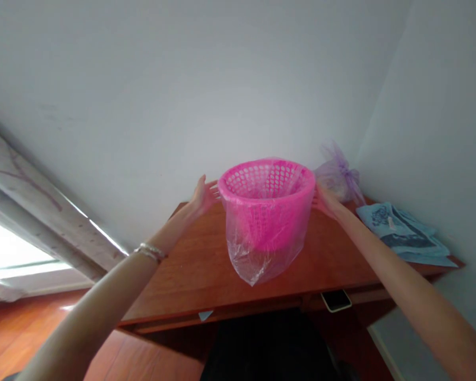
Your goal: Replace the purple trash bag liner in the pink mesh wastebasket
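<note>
A bright pink plastic basket with a perforated wall is held up between my two hands over the wooden desk. Its mouth tilts up and away from me. A thin clear plastic bag wraps the outside and hangs slack below the base, coming to a point. My left hand, a bracelet on its wrist, grips the left side just under the rim, thumb up and fingers partly spread. At the right side my right hand holds the basket below the rim, its fingertips partly hidden behind the wall and film.
Behind my right hand sits a knotted, see-through purple bag. Folded light-blue printed cloth or packaging lies at the desk's right end. A phone shows at the front edge. A curtain hangs on the left; walls stand behind and right.
</note>
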A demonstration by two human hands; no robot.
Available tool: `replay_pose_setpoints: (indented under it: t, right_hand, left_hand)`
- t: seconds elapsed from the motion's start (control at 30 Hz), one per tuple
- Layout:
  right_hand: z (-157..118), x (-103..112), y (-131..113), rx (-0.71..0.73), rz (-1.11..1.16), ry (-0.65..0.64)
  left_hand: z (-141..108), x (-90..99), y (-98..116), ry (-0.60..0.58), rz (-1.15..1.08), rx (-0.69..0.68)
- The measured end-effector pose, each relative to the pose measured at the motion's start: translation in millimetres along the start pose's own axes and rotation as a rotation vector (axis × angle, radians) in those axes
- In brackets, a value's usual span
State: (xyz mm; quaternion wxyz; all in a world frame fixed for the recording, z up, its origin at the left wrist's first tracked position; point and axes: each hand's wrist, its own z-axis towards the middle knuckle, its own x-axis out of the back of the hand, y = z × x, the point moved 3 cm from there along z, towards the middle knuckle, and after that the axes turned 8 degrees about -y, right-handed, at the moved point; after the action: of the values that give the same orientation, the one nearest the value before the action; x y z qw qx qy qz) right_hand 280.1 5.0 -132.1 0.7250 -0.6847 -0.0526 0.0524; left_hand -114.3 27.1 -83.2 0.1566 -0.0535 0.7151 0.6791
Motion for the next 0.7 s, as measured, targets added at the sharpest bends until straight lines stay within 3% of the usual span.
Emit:
replay_pose_setpoints:
  t: [0.07,0.13,0.23,0.3,0.37,0.43,0.53,0.7]
  right_hand:
    - [-38,7,34,-0.082,0.152,0.101]
    - [-78,9,60,-0.131,0.287,0.072]
    - [-125,1,89,-0.353,0.471,-0.026]
    - [-140,-14,99,-0.508,0.587,-0.081]
    - [-139,-32,106,-0.566,0.703,-0.115]
    - [-127,-46,112,-0.529,0.801,-0.117]
    - [-104,-53,124,-0.425,0.877,0.005]
    - [-80,-40,135,-0.324,0.922,0.167]
  left_hand:
    - [-32,27.8,-26,0.090,-0.053,-0.107]
    - [-69,53.4,-57,0.155,-0.019,-0.162]
    - [-117,70.5,-110,0.099,0.019,0.098]
    - [-138,60.1,-137,-0.106,-0.092,0.293]
    - [-147,39.2,-151,-0.322,-0.219,0.410]
    - [-143,20.6,-156,-0.379,-0.281,0.402]
    - [-124,10.0,-160,-0.188,-0.319,0.303]
    - [-99,22.8,-168,0.143,-0.450,0.318]
